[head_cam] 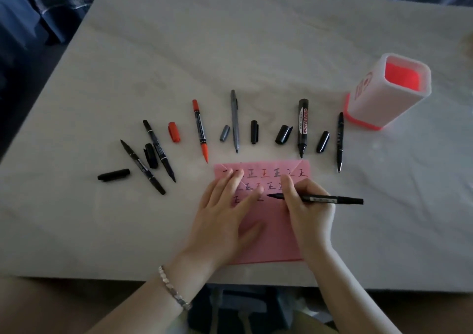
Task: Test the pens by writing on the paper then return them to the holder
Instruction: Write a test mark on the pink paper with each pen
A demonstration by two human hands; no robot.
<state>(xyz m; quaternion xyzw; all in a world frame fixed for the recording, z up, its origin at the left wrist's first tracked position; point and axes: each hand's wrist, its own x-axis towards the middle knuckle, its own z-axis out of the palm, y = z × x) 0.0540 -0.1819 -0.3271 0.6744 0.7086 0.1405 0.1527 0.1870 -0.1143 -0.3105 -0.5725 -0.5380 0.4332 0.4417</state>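
Observation:
A pink paper (271, 221) with rows of written characters lies at the table's near edge. My left hand (225, 216) rests flat on it, fingers spread. My right hand (307, 205) grips a black pen (330, 199) lying nearly level, its tip pointing left over the paper. Several uncapped pens lie fanned out beyond the paper: two black pens (158, 151) at the left, a red pen (201, 131), a grey pen (235, 121), a thick whiteboard marker (302, 127) and a thin black pen (340, 141). The white and red holder (384, 95) stands at the right with nothing in it.
Loose caps lie between the pens: a red cap (174, 132), a grey cap (224, 133) and several black caps (113, 175). The pale table (230, 52) reaches far behind the pens. Dark blue fabric (38, 13) borders it at the back left.

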